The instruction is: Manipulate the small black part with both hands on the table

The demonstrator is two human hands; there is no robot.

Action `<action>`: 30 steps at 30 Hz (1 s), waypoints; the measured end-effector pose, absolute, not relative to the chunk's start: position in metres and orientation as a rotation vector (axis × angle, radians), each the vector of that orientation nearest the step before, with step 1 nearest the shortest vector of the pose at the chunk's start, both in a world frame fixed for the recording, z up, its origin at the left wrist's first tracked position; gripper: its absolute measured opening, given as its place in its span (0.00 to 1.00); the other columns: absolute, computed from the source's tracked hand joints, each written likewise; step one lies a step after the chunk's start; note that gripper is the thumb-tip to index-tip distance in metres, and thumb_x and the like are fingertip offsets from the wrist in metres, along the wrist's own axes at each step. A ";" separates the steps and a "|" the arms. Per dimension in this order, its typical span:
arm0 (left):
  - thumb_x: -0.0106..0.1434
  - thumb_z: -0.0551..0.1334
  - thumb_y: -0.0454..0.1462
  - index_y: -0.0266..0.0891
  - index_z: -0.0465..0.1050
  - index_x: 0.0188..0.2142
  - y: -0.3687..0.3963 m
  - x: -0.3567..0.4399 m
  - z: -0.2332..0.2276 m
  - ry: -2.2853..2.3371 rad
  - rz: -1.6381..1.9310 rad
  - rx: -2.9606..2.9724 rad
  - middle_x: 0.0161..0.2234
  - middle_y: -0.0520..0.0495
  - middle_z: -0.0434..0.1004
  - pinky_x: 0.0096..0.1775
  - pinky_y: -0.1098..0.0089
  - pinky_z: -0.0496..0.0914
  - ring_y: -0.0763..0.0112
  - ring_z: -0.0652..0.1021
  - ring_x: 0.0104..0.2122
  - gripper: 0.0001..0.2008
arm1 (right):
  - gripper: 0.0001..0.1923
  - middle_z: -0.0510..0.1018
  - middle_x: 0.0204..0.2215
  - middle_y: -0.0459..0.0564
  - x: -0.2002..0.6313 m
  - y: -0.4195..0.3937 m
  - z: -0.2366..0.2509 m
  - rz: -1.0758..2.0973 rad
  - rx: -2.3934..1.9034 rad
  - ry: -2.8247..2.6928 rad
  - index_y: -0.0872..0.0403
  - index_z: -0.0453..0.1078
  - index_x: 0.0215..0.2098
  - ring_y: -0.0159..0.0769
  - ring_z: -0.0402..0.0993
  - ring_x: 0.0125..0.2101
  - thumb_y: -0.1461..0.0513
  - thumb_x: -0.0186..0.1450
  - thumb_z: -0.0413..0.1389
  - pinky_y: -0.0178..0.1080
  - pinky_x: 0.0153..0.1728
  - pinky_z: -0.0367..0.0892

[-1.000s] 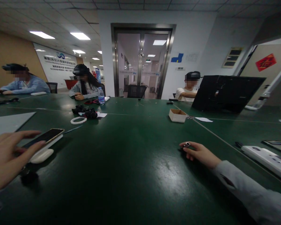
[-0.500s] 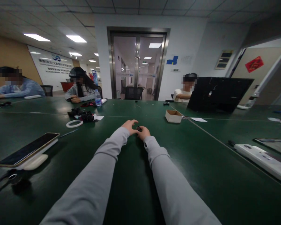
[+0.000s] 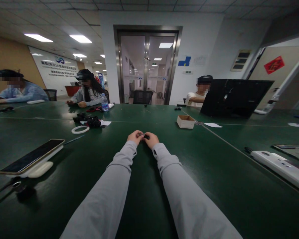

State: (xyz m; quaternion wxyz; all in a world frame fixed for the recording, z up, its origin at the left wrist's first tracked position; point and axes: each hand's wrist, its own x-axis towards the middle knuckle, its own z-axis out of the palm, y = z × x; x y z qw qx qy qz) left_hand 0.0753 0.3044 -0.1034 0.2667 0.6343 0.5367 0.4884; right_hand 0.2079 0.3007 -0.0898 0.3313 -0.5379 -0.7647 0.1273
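Note:
Both my arms, in light grey sleeves, stretch forward over the green table [image 3: 214, 166]. My right hand [image 3: 152, 139] is closed on a small dark object [image 3: 146, 136], too small to name. My left hand [image 3: 135, 136] meets it from the other side, its fingers pinched together at the object's left end. A small greyish bit shows at those left fingertips, and I cannot tell whether it belongs to the dark object. The hands nearly touch each other, low over the table.
An open cardboard box [image 3: 185, 122] stands ahead to the right. Left are a white ring [image 3: 80, 129], black gear [image 3: 89, 120], a water bottle [image 3: 104, 103] and a phone [image 3: 32, 156] on a white stand. A white device [image 3: 280, 167] lies right, beyond it a black monitor [image 3: 236, 98]. Several people sit across.
My left hand has gone from spread fingers to a pinch at the small dark object. My right hand keeps hold of it in about the same place.

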 end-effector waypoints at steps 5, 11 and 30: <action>0.49 0.62 0.33 0.39 0.72 0.31 0.301 0.074 -0.101 1.457 1.317 1.724 0.21 0.53 0.71 0.32 0.72 0.67 0.75 0.72 0.23 0.07 | 0.10 0.72 0.30 0.48 0.210 0.299 -0.088 0.271 -1.390 -1.983 0.52 0.72 0.35 0.35 0.67 0.33 0.62 0.54 0.59 0.36 0.36 0.62; 0.49 0.62 0.33 0.39 0.72 0.31 0.299 0.073 -0.099 1.522 1.278 1.767 0.22 0.52 0.72 0.34 0.72 0.67 0.75 0.72 0.25 0.07 | 0.10 0.69 0.29 0.46 0.210 0.297 -0.088 0.224 -1.324 -1.930 0.51 0.72 0.34 0.33 0.66 0.32 0.60 0.52 0.59 0.35 0.34 0.63; 0.51 0.61 0.35 0.39 0.72 0.32 0.293 0.073 -0.092 1.660 1.248 1.757 0.22 0.54 0.70 0.30 0.76 0.64 0.77 0.70 0.24 0.07 | 0.12 0.72 0.16 0.44 0.221 0.312 -0.094 1.185 -1.070 -1.310 0.60 0.70 0.35 0.25 0.67 0.16 0.71 0.51 0.55 0.29 0.21 0.66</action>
